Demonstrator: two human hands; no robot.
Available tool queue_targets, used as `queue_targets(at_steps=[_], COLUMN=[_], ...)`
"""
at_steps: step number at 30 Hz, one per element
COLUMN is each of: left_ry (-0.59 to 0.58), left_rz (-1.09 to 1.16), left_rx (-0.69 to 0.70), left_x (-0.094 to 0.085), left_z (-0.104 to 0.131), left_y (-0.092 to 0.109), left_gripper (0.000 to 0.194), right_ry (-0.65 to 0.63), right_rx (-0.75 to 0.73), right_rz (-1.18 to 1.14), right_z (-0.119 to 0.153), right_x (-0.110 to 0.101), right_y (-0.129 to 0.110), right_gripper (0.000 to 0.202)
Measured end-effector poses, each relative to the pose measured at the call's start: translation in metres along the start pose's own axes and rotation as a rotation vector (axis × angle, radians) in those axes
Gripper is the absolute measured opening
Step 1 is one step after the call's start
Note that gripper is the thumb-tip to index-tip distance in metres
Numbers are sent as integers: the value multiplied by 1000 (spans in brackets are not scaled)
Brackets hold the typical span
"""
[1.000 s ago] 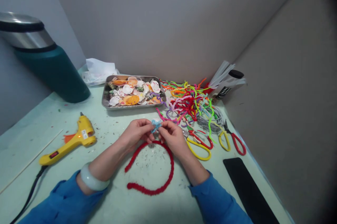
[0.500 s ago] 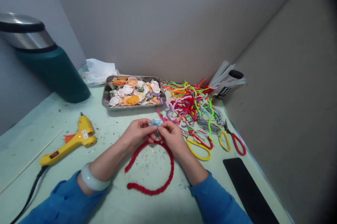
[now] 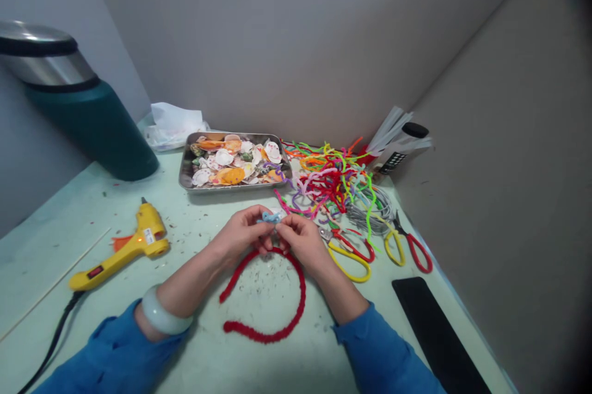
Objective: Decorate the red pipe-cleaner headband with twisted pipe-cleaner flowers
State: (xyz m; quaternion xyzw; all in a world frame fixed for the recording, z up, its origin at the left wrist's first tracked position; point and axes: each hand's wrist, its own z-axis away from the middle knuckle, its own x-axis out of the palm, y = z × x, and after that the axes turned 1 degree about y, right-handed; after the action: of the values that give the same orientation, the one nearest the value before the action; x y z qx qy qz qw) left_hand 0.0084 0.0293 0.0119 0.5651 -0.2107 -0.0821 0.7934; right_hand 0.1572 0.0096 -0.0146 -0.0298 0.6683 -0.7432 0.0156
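A small bunched light-blue pipe cleaner point(image 3: 270, 217) is pinched between the fingertips of my left hand point(image 3: 247, 230) and my right hand point(image 3: 298, 235). Its fine shape is too small to make out. Just below my fingers, a red fuzzy headband point(image 3: 303, 298) lies on the table as an open loop, its gap facing left. The top of that loop passes close under my fingertips; whether they touch it I cannot tell.
Behind my hands stands a metal tray point(image 3: 231, 189) of seashells. Tangled pipe cleaners point(image 3: 333, 184), a wire coil point(image 3: 372, 212) and scissors point(image 3: 349, 261) lie to the right, near a black strip point(image 3: 435, 332). Leftward are a yellow glue gun point(image 3: 124, 252) and a teal bottle point(image 3: 92, 123).
The light-blue pipe cleaner has turned slightly and shifted a little left in my fingers. My right fingertips have moved slightly left too; the headband has stayed put.
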Motion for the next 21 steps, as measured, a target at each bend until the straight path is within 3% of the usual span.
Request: queue_targets(at_steps=[8, 13, 18, 21], left_ry=[-158, -129, -52, -37], left_rz=[91, 136, 21, -61], left_rx=[-70, -78, -80, -63], left_x=[-8, -8, -5, -3], left_z=[-5, -4, -4, -4], left_y=[-6, -3, -3, -8], left_gripper=[12, 13, 12, 12], right_ry=[-85, -82, 26, 55], right_rx=[40, 40, -196, -378], right_rz=[-100, -140, -1, 174], right_z=[5, 5, 5, 6], right_x=[0, 0, -3, -3], right_y=[-8, -8, -10, -12], right_gripper=[12, 13, 31, 12])
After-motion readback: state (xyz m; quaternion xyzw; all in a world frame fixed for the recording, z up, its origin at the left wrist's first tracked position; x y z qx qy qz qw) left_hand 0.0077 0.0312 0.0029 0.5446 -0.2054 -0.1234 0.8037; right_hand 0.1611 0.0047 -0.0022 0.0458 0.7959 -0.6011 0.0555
